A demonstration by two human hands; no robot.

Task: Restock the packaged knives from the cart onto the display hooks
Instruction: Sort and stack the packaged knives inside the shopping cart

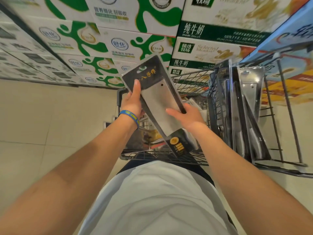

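Left hand (pixel 133 104) and right hand (pixel 188 116) both grip the black-carded steel cleaver pack (pixel 159 97); long axis runs eleven to five o'clock; hang-hole end nearest the left thumb.

Fingers of the left hand (pixel 133 103) hidden behind the packaged cleaver (pixel 159 99). Load of the cart (pixel 189 82) largely covered by it, the rest blurred. Milk cartons (pixel 118 14) cut by top edge.

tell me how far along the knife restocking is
Done: several packaged knives sit in the wire rack at right. In hand: left hand and right hand hold one packaged cleaver over the cart. Left: hanging it; whatever else the cart holds is blurred.
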